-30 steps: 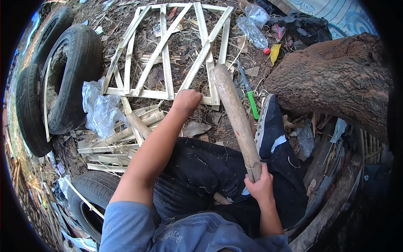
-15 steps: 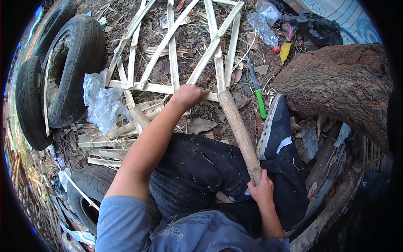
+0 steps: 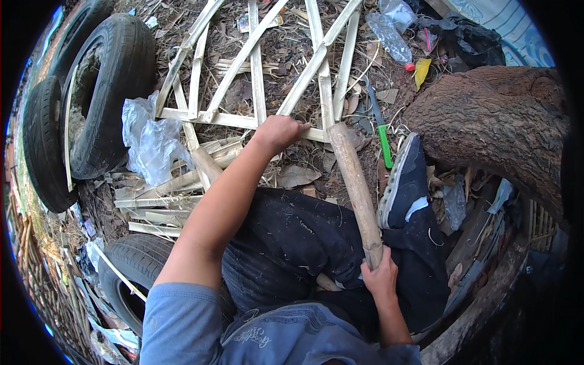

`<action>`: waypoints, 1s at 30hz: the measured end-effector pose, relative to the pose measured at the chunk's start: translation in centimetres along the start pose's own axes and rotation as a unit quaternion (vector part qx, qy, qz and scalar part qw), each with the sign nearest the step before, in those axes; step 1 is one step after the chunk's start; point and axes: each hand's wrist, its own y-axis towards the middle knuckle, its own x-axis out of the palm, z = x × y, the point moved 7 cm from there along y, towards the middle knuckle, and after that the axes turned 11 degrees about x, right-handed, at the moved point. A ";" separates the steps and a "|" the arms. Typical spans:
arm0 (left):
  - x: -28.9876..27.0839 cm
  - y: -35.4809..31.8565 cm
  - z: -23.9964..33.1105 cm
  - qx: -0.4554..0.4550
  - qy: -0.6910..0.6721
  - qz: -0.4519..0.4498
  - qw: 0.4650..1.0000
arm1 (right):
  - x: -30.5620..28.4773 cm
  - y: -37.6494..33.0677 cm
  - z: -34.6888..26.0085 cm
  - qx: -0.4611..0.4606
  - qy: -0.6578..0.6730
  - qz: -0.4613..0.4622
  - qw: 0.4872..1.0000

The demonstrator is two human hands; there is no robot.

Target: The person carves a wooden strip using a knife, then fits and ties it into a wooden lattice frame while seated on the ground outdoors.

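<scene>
A lattice of pale split-bamboo strips (image 3: 246, 52) lies on the ground in front of me, with strips crossing at slants. My left hand (image 3: 278, 132) is closed around the horizontal cross strip (image 3: 226, 120) along its near side. In my right hand (image 3: 381, 274) is the near end of a thick round wooden stick (image 3: 356, 182), gripped beside my bent leg. The stick slants away from me, and its far end meets the right end of the cross strip; whether it presses on it or only overlaps it I cannot tell.
Right of the stick lies a knife with a green handle (image 3: 384, 146), near my shoe (image 3: 404, 176). A thick tree trunk (image 3: 493, 121) stands at the right. Old tyres (image 3: 118, 91) and a clear plastic bag (image 3: 152, 146) are at the left. A plastic bottle (image 3: 389, 36) lies far right.
The lattice and the stick's far end have shifted slightly up and right in the picture, partly because the whole view moved. Both hands keep their grips.
</scene>
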 end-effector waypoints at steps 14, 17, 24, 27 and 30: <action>-0.3 0.2 0.1 -0.008 -0.001 0.000 1.000 | -0.6 -1.3 0.6 -0.057 0.031 0.054 0.996; 0.1 0.4 -0.1 -0.004 0.015 -0.029 0.999 | -0.5 -0.3 0.5 -0.036 0.006 0.038 0.999; -1.2 0.4 0.0 0.016 -0.012 0.038 0.999 | -0.5 1.2 0.1 0.002 -0.054 -0.006 0.999; -0.6 -0.1 0.5 -0.008 0.006 0.001 1.000 | -1.8 -0.6 -0.7 -0.060 0.030 0.064 0.996; -0.2 0.7 0.3 0.000 0.001 -0.001 1.000 | -0.9 0.1 0.0 -0.029 -0.015 0.027 0.999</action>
